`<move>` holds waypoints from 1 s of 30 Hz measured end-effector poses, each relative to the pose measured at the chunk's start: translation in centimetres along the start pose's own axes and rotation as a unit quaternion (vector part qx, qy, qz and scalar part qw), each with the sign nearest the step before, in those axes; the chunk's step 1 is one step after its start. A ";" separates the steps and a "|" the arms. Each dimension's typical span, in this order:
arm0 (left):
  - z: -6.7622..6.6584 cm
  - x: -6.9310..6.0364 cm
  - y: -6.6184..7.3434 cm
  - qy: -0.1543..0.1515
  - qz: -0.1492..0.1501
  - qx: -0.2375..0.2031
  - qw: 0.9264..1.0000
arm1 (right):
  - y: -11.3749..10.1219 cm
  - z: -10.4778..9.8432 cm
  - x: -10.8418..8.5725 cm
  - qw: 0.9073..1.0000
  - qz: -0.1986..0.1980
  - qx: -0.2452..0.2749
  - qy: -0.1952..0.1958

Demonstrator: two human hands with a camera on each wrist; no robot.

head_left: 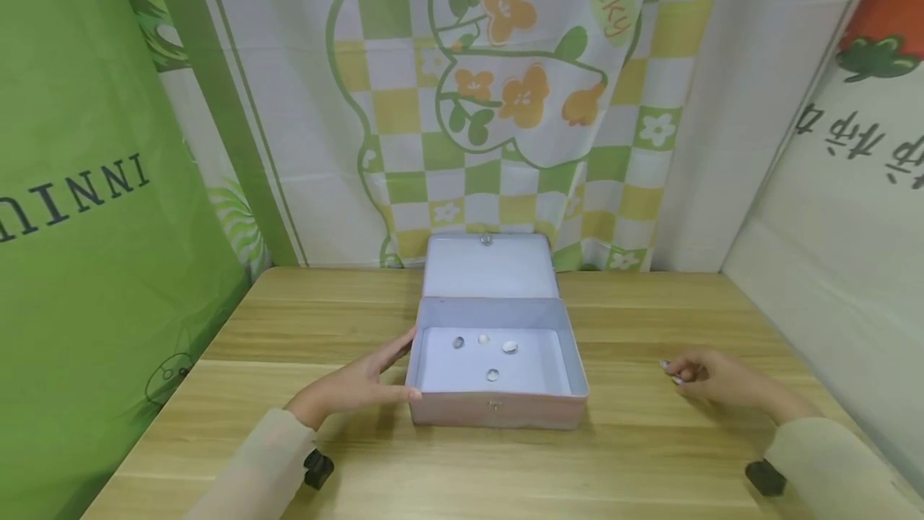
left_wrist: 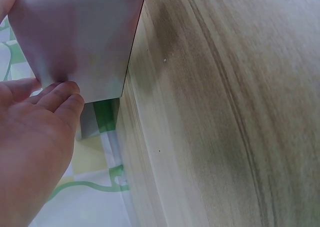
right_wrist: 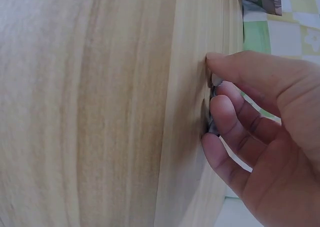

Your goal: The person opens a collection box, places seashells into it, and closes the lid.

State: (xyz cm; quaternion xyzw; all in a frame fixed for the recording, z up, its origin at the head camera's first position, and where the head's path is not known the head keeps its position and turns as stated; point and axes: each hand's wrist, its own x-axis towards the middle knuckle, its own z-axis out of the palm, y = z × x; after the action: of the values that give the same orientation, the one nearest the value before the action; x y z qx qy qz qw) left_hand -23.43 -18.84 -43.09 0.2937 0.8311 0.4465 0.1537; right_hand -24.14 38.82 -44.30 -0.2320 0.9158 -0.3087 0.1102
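Observation:
A pink metal box [head_left: 498, 410] stands on the table with its lid [head_left: 491, 267] raised at the back. Several small, clear, roundish pieces [head_left: 509, 347] lie spread over its pale floor. My left hand [head_left: 354, 383] touches the box's left side, thumb at the front corner; the left wrist view shows its fingertips against the pink wall [left_wrist: 75, 37]. To the right of the box, my right hand [head_left: 722, 382] is low at the tabletop. In the right wrist view, its bent fingers and thumb hold small shiny pieces [right_wrist: 216, 80], partly hidden by the fingertips.
The wooden table [head_left: 303, 311] extends on both sides of the box and in front of it. A patterned curtain [head_left: 390, 103] hangs behind its back edge, with green cloth [head_left: 87, 263] at the left and pale printed cloth [head_left: 852, 263] at the right.

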 end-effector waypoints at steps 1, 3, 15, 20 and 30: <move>0.0 0.0 0.0 -0.001 -0.001 0.002 1.000 | 0.0 0.0 0.0 1.000 0.000 0.001 -0.002; 0.0 0.0 0.0 -0.001 -0.001 0.004 1.000 | 0.1 0.0 0.0 1.000 -0.002 0.003 -0.002; 0.0 -0.1 0.4 -0.003 0.000 -0.008 1.000 | 0.1 0.1 -0.1 1.000 0.003 0.004 -0.003; 0.0 -0.1 0.4 -0.002 -0.001 -0.006 1.000 | -0.4 0.0 0.0 1.000 0.004 -0.007 0.003; 0.0 -0.1 0.3 -0.002 0.003 -0.002 1.000 | -2.3 -1.0 0.8 0.999 -0.023 -0.036 0.012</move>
State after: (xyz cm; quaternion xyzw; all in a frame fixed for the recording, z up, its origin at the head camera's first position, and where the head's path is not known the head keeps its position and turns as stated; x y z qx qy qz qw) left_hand -23.25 -18.81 -42.87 0.2967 0.8292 0.4480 0.1541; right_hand -24.34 37.35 -42.21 -0.2532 0.9219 -0.2811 0.0832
